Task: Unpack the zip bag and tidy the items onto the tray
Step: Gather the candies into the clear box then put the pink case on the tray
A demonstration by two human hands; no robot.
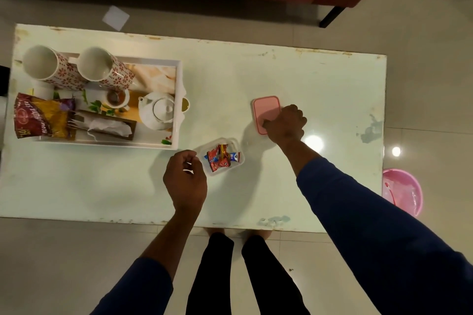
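Both arms wear dark blue long sleeves, pushed back to leave wrists and part of each forearm bare. The left hand [185,181] and right hand [286,124] are bare, without rings or gloves. The legs wear black trousers; the feet are bare.

Right hand [286,123] on pink lid [266,112], open container [225,156]

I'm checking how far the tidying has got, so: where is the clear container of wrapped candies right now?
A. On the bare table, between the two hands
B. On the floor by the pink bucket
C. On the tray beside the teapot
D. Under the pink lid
A: the clear container sits on the table, off the tray, uncovered, with the left hand beside it and the right hand on the pink lid.
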